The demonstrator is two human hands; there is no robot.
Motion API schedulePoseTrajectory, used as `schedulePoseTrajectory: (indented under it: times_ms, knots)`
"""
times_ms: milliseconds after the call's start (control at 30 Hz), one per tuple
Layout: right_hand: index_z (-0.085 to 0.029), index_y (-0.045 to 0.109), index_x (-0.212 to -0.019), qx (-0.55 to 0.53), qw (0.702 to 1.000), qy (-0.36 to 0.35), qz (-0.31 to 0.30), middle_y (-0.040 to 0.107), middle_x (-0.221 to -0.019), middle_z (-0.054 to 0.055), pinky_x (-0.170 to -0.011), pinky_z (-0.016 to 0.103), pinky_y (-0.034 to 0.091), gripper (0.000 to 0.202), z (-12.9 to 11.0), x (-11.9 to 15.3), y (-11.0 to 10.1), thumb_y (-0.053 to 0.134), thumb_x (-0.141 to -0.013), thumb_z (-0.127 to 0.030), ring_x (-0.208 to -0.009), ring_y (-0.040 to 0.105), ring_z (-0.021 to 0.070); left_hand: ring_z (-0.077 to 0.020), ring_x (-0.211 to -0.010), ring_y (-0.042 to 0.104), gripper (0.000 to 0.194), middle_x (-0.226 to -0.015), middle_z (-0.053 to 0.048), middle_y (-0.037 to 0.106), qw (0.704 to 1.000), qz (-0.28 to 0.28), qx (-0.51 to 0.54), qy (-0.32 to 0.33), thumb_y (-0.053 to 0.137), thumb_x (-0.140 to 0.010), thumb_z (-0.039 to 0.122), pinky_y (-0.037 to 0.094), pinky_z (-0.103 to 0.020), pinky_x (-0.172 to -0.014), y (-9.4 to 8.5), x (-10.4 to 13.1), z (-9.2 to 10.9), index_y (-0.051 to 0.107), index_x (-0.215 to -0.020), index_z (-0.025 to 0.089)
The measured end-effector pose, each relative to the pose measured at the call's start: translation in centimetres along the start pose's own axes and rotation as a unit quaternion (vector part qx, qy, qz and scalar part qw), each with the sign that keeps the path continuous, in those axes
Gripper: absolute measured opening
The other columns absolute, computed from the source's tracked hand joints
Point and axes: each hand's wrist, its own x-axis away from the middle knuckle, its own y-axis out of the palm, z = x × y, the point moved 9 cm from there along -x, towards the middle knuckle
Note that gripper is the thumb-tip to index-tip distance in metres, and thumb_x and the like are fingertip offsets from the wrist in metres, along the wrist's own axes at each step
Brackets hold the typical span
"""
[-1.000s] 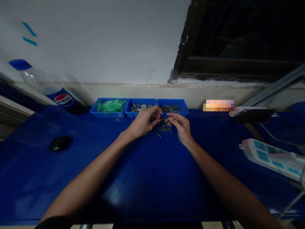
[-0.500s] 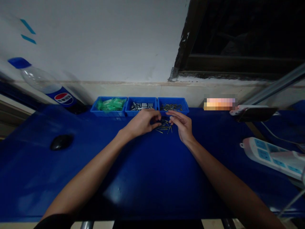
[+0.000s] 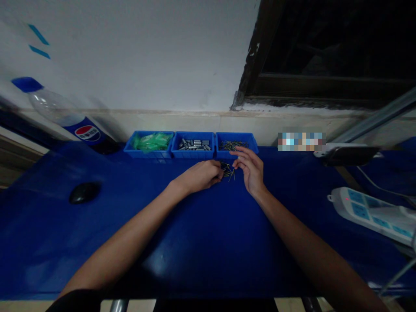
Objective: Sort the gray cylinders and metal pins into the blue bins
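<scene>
On the blue table lies a small loose pile of thin, long screws (image 3: 231,174), dark and brassy. My left hand (image 3: 203,175) reaches down at the pile's left side, its fingers curled together over some of the screws; the fingertips are partly hidden. To the right of the pile hovers my right hand (image 3: 252,170), fingers apart and slightly bent, with nothing visible in them. Behind it stands a blue bin of similar screws (image 3: 234,145). The middle bin holds short silvery metal pieces (image 3: 195,144).
The left bin contains green plastic packets (image 3: 152,141). A cola bottle (image 3: 87,132) stands at the back left, above a black computer mouse (image 3: 84,192). At the right are a phone (image 3: 352,155) and a white power strip (image 3: 370,212). A wall rises behind the bins.
My left hand has come down a little toward me, and its fingers have closed over the left part of the screw pile. My right hand's fingers have spread slightly.
</scene>
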Motion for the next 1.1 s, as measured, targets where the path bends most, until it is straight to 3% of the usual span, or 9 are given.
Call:
schedulePoseTrajectory:
  times_ms: [167,367,500,633,767,967,1100]
  knots:
    - [-0.028,0.076,-0.113,-0.013,1.000,0.004,-0.001,0.080,-0.107,0.005,-0.063,0.034,0.049,0.027,0.0,0.0,0.1,0.067,-0.087,-0.029,-0.069,0.064,0.0160,-0.0182,-0.086,0.066,0.016,-0.101,-0.010,0.068,1.000,0.027,-0.008,-0.011,0.054,-0.099,0.011,0.053,-0.030,-0.080,-0.9,0.0,0.2,0.069,-0.096,0.013]
    - [-0.027,0.075,-0.111,-0.006,1.000,0.003,0.000,0.079,-0.104,0.005,-0.063,0.033,0.049,0.026,-0.3,0.0,0.1,0.064,-0.088,-0.029,-0.068,0.064,0.0156,-0.0190,-0.093,0.070,0.019,-0.104,-0.008,0.075,0.981,0.171,0.088,0.004,0.057,-0.100,0.016,0.055,-0.034,-0.089,-4.4,0.3,-0.1,0.070,-0.114,0.016]
    - [-0.027,0.076,-0.111,-0.002,1.000,0.000,-0.014,0.079,-0.099,0.003,-0.064,0.033,0.049,0.024,-0.4,0.1,0.4,0.066,-0.089,-0.029,-0.069,0.065,0.0153,-0.0174,-0.086,0.073,0.015,-0.097,-0.006,0.079,0.963,0.225,0.145,-0.024,0.064,-0.098,0.022,0.058,-0.032,-0.085,-5.6,0.7,-0.6,0.076,-0.104,0.016]
    - [-0.028,0.078,-0.110,0.028,0.998,0.005,-0.053,0.079,-0.092,0.002,-0.069,0.034,0.052,0.022,-0.2,0.3,1.3,0.072,-0.089,-0.034,-0.073,0.067,0.0170,-0.0155,-0.078,0.074,0.015,-0.089,-0.006,0.080,0.935,0.242,0.249,-0.068,0.069,-0.092,0.026,0.061,-0.027,-0.078,-5.5,0.9,-1.6,0.076,-0.097,0.013]
    - [-0.027,0.080,-0.101,0.043,0.996,0.021,-0.074,0.080,-0.090,0.003,-0.074,0.037,0.057,0.020,0.3,0.4,1.6,0.080,-0.085,-0.037,-0.075,0.071,0.0189,-0.0146,-0.074,0.074,0.014,-0.084,-0.006,0.079,0.922,0.257,0.276,-0.087,0.071,-0.087,0.026,0.061,-0.027,-0.075,-5.1,1.1,-2.3,0.076,-0.091,0.013]
    - [-0.026,0.082,-0.092,0.020,0.996,0.045,-0.074,0.082,-0.089,0.003,-0.078,0.037,0.060,0.019,0.7,0.3,1.5,0.088,-0.076,-0.035,-0.080,0.074,0.0195,-0.0139,-0.071,0.072,0.012,-0.080,-0.006,0.078,0.921,0.260,0.268,-0.108,0.071,-0.085,0.024,0.059,-0.026,-0.069,-4.6,1.1,-3.2,0.075,-0.086,0.013]
    - [-0.025,0.083,-0.090,0.013,0.997,0.046,-0.058,0.082,-0.087,0.004,-0.077,0.038,0.060,0.019,0.7,0.2,1.3,0.088,-0.075,-0.034,-0.078,0.075,0.0206,-0.0138,-0.070,0.071,0.011,-0.081,-0.005,0.077,0.937,0.236,0.230,-0.115,0.070,-0.087,0.023,0.057,-0.026,-0.069,-4.3,1.1,-3.6,0.073,-0.086,0.013]
